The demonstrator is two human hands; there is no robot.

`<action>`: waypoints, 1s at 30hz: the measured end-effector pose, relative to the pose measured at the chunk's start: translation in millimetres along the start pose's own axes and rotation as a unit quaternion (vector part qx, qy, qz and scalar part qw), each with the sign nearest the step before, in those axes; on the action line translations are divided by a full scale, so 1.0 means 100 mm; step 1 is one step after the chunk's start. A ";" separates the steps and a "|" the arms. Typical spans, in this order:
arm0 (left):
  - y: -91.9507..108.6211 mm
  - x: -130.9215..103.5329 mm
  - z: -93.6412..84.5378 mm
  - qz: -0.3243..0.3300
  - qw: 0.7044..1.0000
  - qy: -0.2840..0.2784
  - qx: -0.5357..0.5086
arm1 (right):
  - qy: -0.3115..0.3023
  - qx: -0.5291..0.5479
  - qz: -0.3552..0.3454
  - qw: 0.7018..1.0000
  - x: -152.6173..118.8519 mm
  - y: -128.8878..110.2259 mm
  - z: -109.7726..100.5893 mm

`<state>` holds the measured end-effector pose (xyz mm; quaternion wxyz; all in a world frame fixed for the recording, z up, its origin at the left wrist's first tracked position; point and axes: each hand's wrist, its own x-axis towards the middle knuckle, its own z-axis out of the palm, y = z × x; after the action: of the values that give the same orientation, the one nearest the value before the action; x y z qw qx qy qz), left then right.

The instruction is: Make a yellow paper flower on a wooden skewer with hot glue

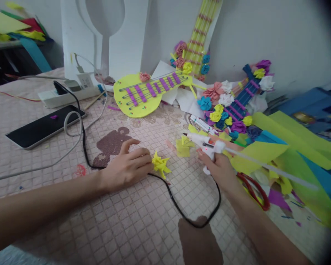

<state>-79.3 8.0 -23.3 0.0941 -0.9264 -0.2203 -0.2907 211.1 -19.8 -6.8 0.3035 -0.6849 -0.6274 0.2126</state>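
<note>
In the middle of the table, a yellow paper flower (160,164) with pointed petals rests on the quilted cloth. My left hand (131,165) is closed at its left edge, fingertips pinching the petals; the thumb is hidden. My right hand (223,169) grips a white glue gun (202,141), its dark nozzle pointing left and a red light lit on its body. A long glue stick (273,169) juts out from the gun's back. The black cord (179,208) loops from the gun's handle across the cloth and passes by my left hand. Small yellow paper pieces (184,146) lie near the nozzle.
A yellow paper guitar (139,97) and a blue one with paper flowers (238,105) lean at the back. On the left are a phone (44,127) and a power strip (57,97). Red-handled scissors (257,191) lie among coloured paper sheets (300,147) on the right.
</note>
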 end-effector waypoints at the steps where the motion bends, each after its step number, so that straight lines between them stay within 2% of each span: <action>1: 0.00 0.00 0.00 -0.001 1.000 -0.003 0.003 | 0.009 -0.012 -0.004 1.000 0.09 0.02 0.02; 3: 0.01 0.01 0.00 -0.005 1.000 -0.014 0.009 | 0.028 -0.035 -0.025 0.999 0.29 0.04 0.08; 7: 0.02 0.03 0.01 -0.020 0.999 -0.029 0.018 | 0.091 -0.036 -0.108 0.989 0.66 0.09 0.24; 11: 0.03 0.05 0.03 -0.021 0.999 -0.040 0.030 | 0.121 -0.063 -0.142 0.980 0.86 0.17 0.35; 17: 0.04 0.06 0.06 -0.024 0.999 -0.032 0.034 | 0.110 -0.068 -0.120 0.984 0.80 0.31 0.30; 25: 0.05 0.08 0.06 -0.028 0.998 -0.022 0.043 | 0.108 0.021 -0.117 0.987 0.75 0.36 0.26; 30: 0.06 0.08 0.07 -0.031 0.998 -0.020 0.047 | 0.149 0.071 -0.096 0.982 0.60 0.31 0.26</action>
<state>-67.7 7.6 -24.7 0.1244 -0.9192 -0.2642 -0.2643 223.7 42.1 -41.4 0.4603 -0.6218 -0.6217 0.1221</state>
